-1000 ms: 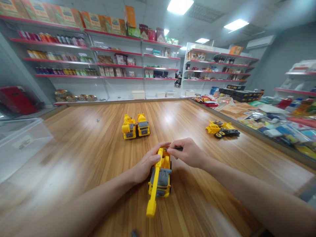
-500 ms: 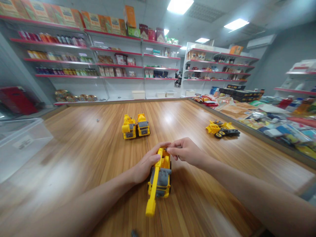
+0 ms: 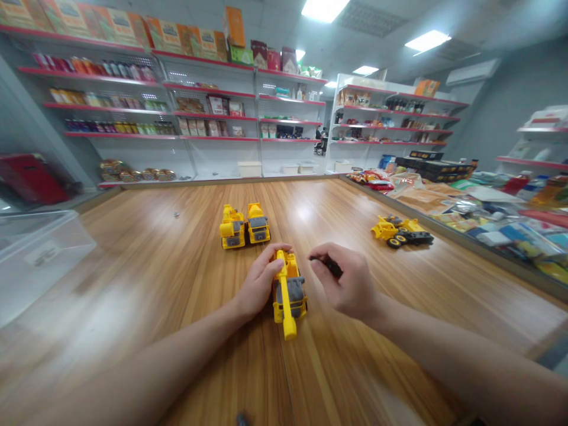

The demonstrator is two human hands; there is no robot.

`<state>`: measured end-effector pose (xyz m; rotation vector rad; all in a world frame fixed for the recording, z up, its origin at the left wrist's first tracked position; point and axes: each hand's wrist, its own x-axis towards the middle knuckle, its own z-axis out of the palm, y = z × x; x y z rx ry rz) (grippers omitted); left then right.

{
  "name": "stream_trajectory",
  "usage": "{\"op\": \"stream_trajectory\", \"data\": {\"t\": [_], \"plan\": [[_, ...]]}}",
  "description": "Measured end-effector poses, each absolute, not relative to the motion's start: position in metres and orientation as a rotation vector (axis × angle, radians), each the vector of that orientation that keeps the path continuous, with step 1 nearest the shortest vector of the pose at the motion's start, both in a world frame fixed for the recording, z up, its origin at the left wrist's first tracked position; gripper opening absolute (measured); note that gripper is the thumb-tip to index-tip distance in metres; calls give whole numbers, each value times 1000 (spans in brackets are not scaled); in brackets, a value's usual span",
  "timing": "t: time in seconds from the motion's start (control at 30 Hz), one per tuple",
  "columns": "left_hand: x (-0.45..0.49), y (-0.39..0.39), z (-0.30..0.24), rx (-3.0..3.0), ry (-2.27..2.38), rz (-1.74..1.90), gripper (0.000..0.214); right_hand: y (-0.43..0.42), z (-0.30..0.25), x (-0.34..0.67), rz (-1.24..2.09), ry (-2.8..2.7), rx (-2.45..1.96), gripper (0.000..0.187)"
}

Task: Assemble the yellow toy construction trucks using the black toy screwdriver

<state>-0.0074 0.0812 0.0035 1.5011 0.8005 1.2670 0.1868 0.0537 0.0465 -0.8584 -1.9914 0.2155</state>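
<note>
My left hand (image 3: 258, 282) is wrapped round the left side and back of a yellow and grey toy crane truck (image 3: 290, 293), which sits on the table. The truck's long yellow boom points toward me. To its right, apart from it, my right hand (image 3: 350, 278) is closed on a small black stick-like piece (image 3: 332, 266); its thin end sticks out toward the truck, and the fingers hide the rest. Farther back stand two yellow toy trucks, one with a drum (image 3: 258, 223) and another close on its left (image 3: 232, 228).
At the right lies a yellow and black toy truck (image 3: 402, 232), its wheels showing. A clear plastic bin (image 3: 44, 254) is at the left edge. Small grey bits lie at the far left (image 3: 176, 214) and near edge (image 3: 242, 419). Packaged goods (image 3: 470, 219) crowd beyond the right rim.
My right hand has drawn back to the right from the truck, and the black piece now shows in it. The crane truck has turned slightly and shifted away from me with my left hand.
</note>
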Motion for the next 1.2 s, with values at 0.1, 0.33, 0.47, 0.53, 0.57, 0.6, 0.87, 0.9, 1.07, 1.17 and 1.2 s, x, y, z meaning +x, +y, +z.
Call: {"op": "stream_trajectory", "data": {"t": [0.1, 0.33, 0.47, 0.53, 0.57, 0.6, 0.87, 0.9, 1.07, 1.17, 1.2], "plan": [[-6, 84, 5, 1443, 860, 1342, 30, 28, 50, 179, 252, -2236, -485, 12], [-7, 91, 0, 1559, 1069, 1540, 28, -12, 37, 149, 109, -2839, -162, 27], [-9, 94, -1, 1680, 1057, 1593, 26, -9, 20, 146, 121, -2943, -105, 31], [-9, 95, -2, 1659, 1019, 1551, 26, -6, 10, 145, 114, -2937, -77, 25], [-10, 95, -2, 1638, 1001, 1524, 26, -5, 7, 145, 117, -2932, -72, 23], [-10, 95, -2, 1617, 983, 1500, 27, -4, 6, 144, 126, -2934, -59, 22], [-10, 91, 0, 1540, 883, 1440, 26, -6, 30, 142, 175, -3013, -218, 30], [-10, 91, 1, 1532, 878, 1437, 26, -6, 32, 142, 181, -3022, -221, 28], [-10, 92, 2, 1507, 854, 1417, 25, -2, 30, 141, 167, -3051, -218, 23], [-10, 91, 3, 1495, 848, 1413, 26, 2, 24, 147, 118, -2979, -64, 18], [-10, 91, 3, 1486, 843, 1411, 26, 3, 22, 149, 105, -2933, 9, 16]]}}
